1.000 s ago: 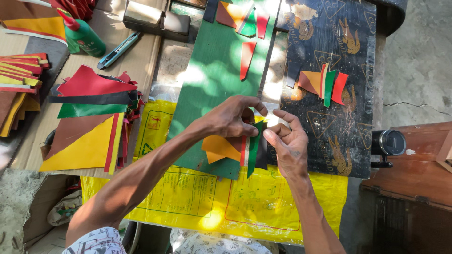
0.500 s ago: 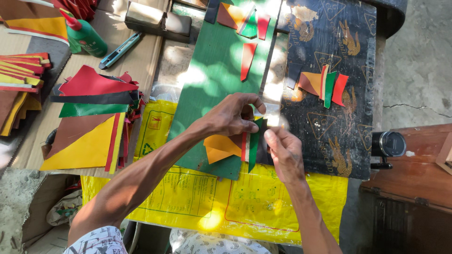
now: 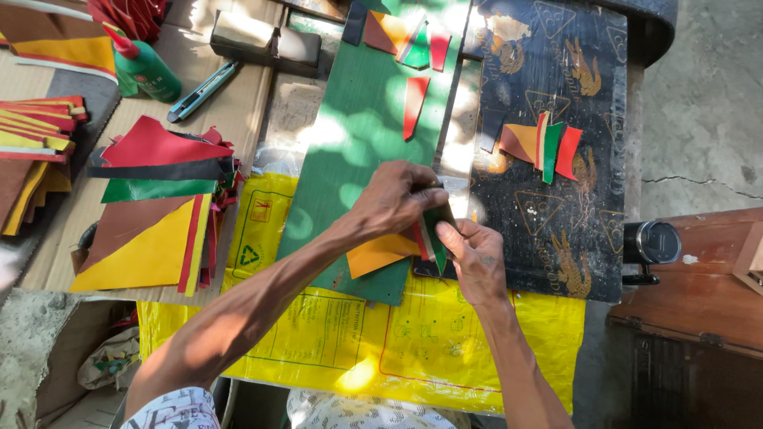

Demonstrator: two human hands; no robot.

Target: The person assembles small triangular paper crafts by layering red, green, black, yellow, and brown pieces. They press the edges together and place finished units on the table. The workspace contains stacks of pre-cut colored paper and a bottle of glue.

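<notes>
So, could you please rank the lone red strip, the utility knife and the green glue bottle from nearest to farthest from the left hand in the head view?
From the left hand:
1. Red strip, just above, on the green board.
2. Utility knife, upper left, on cardboard.
3. Green glue bottle, farther left.

Bright daylight falls in patches, dappled with soft shadows. Glare whitens the green rectangular mat [image 3: 350, 151]. The focus is sharp.

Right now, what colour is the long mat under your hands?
Dark green mat, dappled with sunlight; the head view shows it, lying beneath both hands.
</notes>
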